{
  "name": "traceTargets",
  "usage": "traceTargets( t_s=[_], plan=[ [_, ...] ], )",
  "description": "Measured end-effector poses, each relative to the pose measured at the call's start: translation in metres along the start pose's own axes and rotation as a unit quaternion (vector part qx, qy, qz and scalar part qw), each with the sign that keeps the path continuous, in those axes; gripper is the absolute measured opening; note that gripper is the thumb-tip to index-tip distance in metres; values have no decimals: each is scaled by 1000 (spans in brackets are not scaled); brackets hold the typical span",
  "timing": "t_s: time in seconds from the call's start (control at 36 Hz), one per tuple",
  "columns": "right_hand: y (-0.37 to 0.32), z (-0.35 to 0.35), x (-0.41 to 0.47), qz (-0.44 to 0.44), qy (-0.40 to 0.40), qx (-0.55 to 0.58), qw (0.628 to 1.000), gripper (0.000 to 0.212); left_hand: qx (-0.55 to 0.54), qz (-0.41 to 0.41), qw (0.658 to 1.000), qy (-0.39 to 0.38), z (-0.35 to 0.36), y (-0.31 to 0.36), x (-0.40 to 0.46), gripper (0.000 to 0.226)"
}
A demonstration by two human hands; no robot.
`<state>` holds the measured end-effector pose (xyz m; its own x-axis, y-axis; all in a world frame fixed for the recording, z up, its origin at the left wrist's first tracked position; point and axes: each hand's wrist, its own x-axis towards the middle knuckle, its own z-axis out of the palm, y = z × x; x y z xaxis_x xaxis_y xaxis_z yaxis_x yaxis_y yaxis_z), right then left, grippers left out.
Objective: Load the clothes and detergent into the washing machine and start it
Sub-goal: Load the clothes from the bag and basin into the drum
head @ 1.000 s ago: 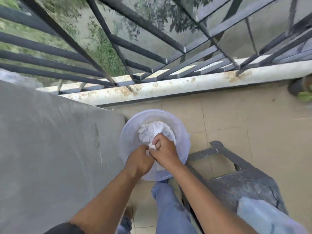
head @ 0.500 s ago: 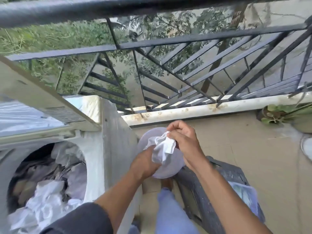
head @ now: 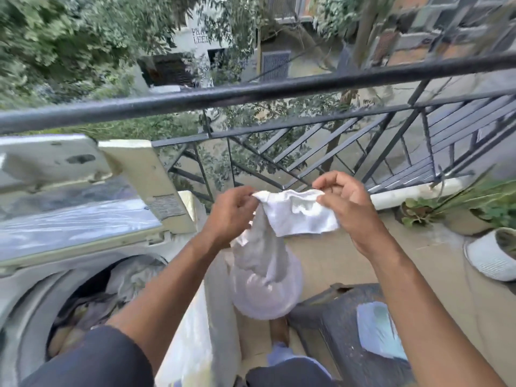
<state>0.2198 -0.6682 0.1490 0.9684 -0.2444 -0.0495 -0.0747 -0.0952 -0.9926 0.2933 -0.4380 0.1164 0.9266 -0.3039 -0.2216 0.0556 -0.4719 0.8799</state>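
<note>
A small white garment hangs spread between my two hands at chest height, in front of the balcony railing. My left hand pinches its left top corner and my right hand pinches the right top corner. The top-loading washing machine stands at the lower left with its lid raised; its drum holds several crumpled clothes. A pale plastic tub sits on the floor below the garment, beside the machine.
A black metal railing runs across in front of me. A dark plastic chair at lower right carries a light blue packet. Potted plants stand on the tiled floor at the right edge.
Both hands lifted the white garment out of the tub and rose, then pulled apart and spread it. My view tilted up from the floor to the railing.
</note>
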Motion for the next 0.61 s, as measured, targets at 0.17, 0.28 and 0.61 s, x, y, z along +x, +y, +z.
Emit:
traceTargets(
  t_s=[0.17, 0.28, 0.61],
  plan=[
    [29, -4, -6, 64, 19, -235, 970, 24, -112, 55, 992, -13, -28, 59, -11, 32],
    [52, 5, -13, 168, -86, -304, 934, 65, -132, 87, 987, -38, -42, 89, -23, 24],
    [75, 74, -13, 193, -134, -65, 970, 33, -294, 174, 937, -76, -96, 131, -56, 19]
  ],
)
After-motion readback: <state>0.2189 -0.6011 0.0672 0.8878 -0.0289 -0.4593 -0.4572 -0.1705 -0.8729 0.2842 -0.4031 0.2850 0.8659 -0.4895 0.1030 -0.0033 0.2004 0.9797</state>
